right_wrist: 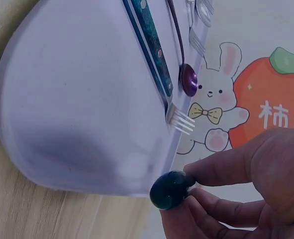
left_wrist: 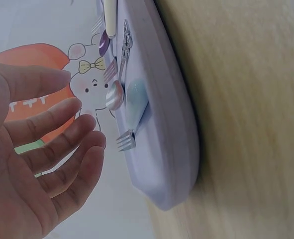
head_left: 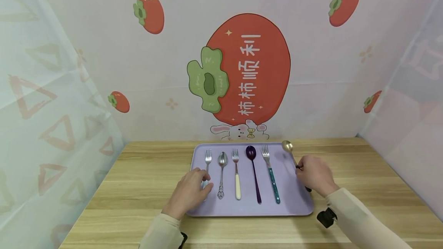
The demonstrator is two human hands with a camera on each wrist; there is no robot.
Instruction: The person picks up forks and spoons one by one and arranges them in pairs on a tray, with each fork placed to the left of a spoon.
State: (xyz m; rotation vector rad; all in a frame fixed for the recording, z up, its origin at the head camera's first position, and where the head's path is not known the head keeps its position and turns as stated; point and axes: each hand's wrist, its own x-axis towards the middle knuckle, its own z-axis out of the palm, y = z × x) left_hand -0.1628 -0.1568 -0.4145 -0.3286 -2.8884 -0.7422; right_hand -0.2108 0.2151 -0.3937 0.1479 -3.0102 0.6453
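Observation:
My right hand (head_left: 316,175) pinches a spoon (head_left: 288,146) with a gold bowl and a dark handle (right_wrist: 169,190), above the right side of a lilac tray (head_left: 294,208). My left hand (left_wrist: 47,159) is loosely curved and holds nothing, near a fork (head_left: 208,156) with a pale blue handle (left_wrist: 137,102). To the right of that fork lie an ornate silver spoon (head_left: 222,160), a fork with a cream handle (head_left: 237,187), a purple spoon (head_left: 251,153) and a fork with a teal handle (head_left: 273,185). These pieces lie side by side on the tray.
The tray stands on a light wooden table (head_left: 145,180). Behind it hangs a white cloth backdrop (head_left: 311,107) with persimmon prints and a rabbit. Cloth panels also close off the left (head_left: 41,133) and right sides.

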